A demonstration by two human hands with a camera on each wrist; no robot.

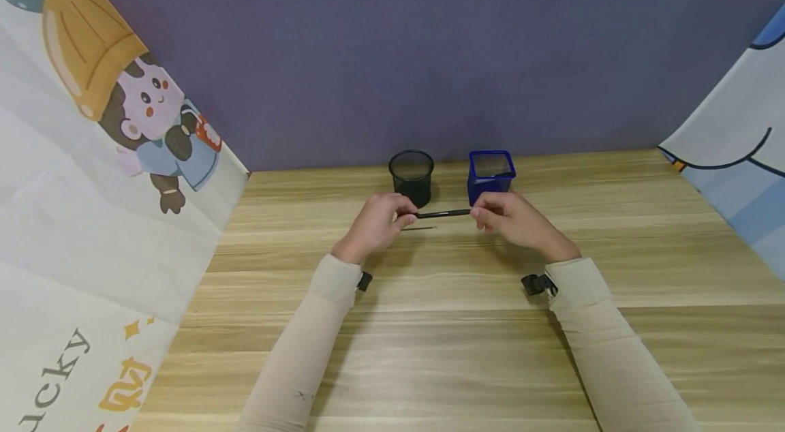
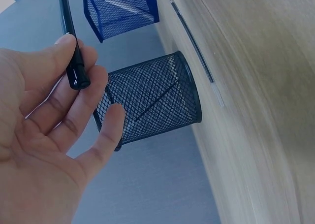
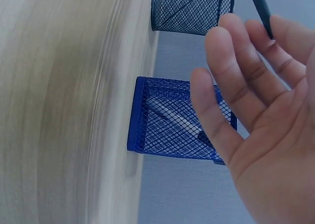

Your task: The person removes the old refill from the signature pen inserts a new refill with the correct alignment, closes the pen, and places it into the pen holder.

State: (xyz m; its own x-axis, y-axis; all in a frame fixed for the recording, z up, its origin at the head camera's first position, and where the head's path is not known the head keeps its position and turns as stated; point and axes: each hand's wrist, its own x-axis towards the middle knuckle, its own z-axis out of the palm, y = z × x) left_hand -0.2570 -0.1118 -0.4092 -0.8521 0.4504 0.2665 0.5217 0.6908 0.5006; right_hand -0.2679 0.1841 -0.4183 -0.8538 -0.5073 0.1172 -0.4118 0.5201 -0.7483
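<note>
A slim black pen (image 1: 444,213) is held level between the two hands, above the wooden table. My left hand (image 1: 375,226) pinches its thick rounded end between thumb and fingers, the little finger standing away. At the opposite, narrower end, my right hand (image 1: 518,222) grips the pen with thumb and index finger; the other fingers are loosely bent in the right wrist view. Below the pen, a thin dark pen refill (image 2: 194,44) with a clear end lies on the table, near the left hand.
Behind the left hand stands a round black mesh pen holder (image 1: 412,188). To its right is a square blue mesh pen holder (image 1: 490,187) with a pen (image 3: 172,116) inside. A dark panel (image 1: 429,43) rises behind them; a printed cloth (image 1: 122,234) hangs at the left.
</note>
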